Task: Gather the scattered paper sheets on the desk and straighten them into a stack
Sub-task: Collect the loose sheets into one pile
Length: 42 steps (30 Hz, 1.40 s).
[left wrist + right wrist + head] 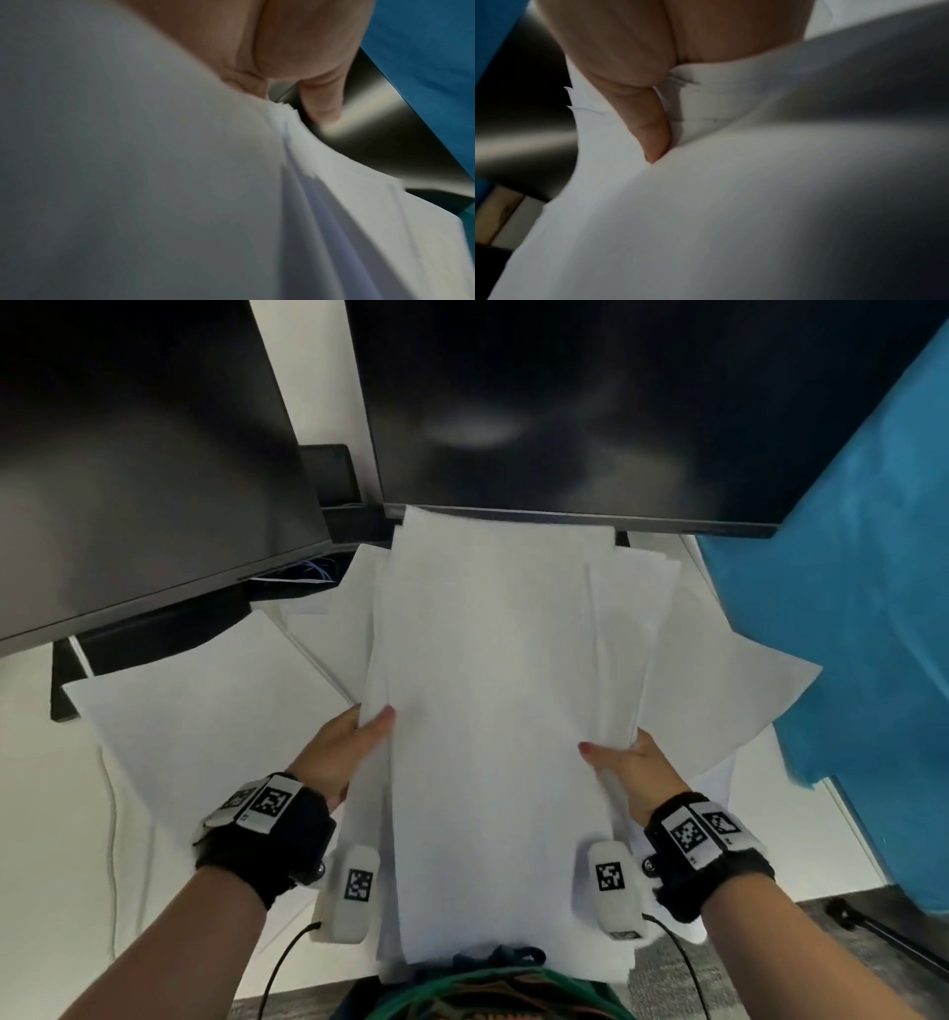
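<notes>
Left grip (pixel 349 752) holds the left long edge of the paper bundle (pixel 503 711), thumb on the top sheet, fingers hidden beneath. Right grip (pixel 634 770) holds the opposite long edge the same way, thumb on top. The right wrist view shows the thumb (pixel 652 130) pressed onto sheets whose edges are stepped and uneven; the left wrist view shows the left thumb (pixel 321 101) at a similar fan of misaligned edges. The bundle spans between both grips, runs away from the person, and its far end reaches the lower edge of the large monitor (pixel 642 403).

Surroundings: a single loose sheet (pixel 205 711) lies flat on the bench outward of the left grip, one corner over a dark monitor base. Further sheets (pixel 719 690) splay out beyond and outward of the right grip, under the bundle. A second dark monitor (pixel 138 454) stands ahead of the left grip. A blue fabric panel (pixel 862 608) stands outward of the right grip, close to the splayed sheets.

Surface: white bench (pixel 51 814). Grey carpet (pixel 770 968) is visible past its near edge, behind the right grip. Cables (pixel 308 570) show under the left monitor.
</notes>
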{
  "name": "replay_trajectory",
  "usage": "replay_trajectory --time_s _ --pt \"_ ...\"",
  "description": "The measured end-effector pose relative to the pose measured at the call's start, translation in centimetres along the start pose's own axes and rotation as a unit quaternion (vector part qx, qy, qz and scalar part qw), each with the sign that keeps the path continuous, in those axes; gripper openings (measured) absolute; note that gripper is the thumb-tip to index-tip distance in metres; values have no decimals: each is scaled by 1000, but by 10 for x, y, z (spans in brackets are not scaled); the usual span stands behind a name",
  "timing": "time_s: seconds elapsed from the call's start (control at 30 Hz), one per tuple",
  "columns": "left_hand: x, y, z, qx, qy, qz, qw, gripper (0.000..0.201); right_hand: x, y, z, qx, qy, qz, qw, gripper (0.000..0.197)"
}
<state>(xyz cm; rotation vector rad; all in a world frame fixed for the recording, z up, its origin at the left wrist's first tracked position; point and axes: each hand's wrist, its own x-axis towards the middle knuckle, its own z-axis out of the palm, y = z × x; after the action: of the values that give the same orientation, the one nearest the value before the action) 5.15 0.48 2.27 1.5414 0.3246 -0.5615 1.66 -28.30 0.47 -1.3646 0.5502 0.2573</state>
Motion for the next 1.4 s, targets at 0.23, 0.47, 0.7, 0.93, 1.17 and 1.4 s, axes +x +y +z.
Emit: replay_trajectory --time_s 0.23,0.47,0.7,0.93,1.17,1.4 --pt "2 2 -20 -199 78 -94 972 56 -9 -41 9 91 -142 -89 982 60" --pt "-8 -15 -6 -139 81 -83 983 48 -1 -47 5 32 -126 -67 989 40" --pt "-18 8 10 -110 -62 -56 990 65 6 -21 -4 -93 -5 -52 994 37" --pt "-3 9 -9 -100 -37 53 993 95 3 -22 -3 -10 -72 -28 997 50" --pt "-1 -2 -13 -110 -81 -62 989 59 3 3 8 -188 -8 -39 981 26" --pt "6 -16 3 37 16 -27 999 18 -5 14 21 -85 -38 15 996 35"
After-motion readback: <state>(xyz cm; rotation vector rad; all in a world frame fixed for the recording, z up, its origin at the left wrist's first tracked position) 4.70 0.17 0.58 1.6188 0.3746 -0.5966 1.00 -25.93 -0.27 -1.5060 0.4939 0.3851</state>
